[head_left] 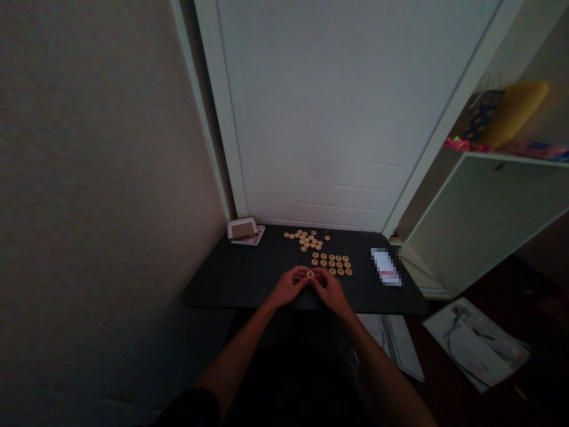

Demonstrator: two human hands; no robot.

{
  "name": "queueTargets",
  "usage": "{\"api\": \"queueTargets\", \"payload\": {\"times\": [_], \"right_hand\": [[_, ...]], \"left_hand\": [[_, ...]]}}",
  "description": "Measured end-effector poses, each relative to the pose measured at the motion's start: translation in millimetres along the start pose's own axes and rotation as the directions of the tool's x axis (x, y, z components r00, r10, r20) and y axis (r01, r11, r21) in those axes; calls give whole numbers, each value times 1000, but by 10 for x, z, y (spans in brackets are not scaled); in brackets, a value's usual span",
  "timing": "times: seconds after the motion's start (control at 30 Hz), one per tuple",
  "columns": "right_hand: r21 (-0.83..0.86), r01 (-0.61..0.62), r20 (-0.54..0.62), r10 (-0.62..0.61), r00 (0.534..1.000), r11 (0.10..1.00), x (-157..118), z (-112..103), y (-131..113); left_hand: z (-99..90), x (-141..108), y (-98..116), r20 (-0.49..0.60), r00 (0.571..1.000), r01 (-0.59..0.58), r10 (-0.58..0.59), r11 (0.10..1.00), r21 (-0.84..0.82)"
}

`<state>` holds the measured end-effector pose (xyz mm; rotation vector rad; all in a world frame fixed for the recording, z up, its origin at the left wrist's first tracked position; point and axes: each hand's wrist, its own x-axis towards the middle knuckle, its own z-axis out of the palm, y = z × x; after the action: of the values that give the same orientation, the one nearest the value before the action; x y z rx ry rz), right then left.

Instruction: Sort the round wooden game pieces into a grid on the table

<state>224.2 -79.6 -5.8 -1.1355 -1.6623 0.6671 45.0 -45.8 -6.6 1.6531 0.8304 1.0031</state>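
Between the fingertips of both hands, near the front of the dark table (249, 279), is a round pale Chinese chess piece (310, 274) with a dark mark on its face. My left hand (288, 286) pinches it from the left. From the right, my right hand (329, 290) closes on the same piece. Just beyond my right hand, several like pieces (331, 264) lie in neat rows, marked in red or dark. Farther back, a loose heap of pieces (306, 242) is scattered, some overlapping. One piece (327, 238) lies apart, right of the heap.
An open shallow box (242, 229) sits at the table's back left corner. At the right, a phone (386, 267) lies with its bright screen blurred out. A white door (311, 118) rises behind the table. Shelving (511, 155) and a flat white package (475, 344) are at right.
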Motion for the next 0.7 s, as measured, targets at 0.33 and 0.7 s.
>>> {"api": "queueTargets", "payload": {"times": [0.33,0.7], "right_hand": [[-10,-23,-17,22,1000,1000,2,0,4],[-77,-96,-51,92,994,992,26,-6,101]], "left_hand": [[16,-5,-52,-25,1000,4,-3,1000,11],[32,-57,28,49,999,-21,18,997,71]]}}
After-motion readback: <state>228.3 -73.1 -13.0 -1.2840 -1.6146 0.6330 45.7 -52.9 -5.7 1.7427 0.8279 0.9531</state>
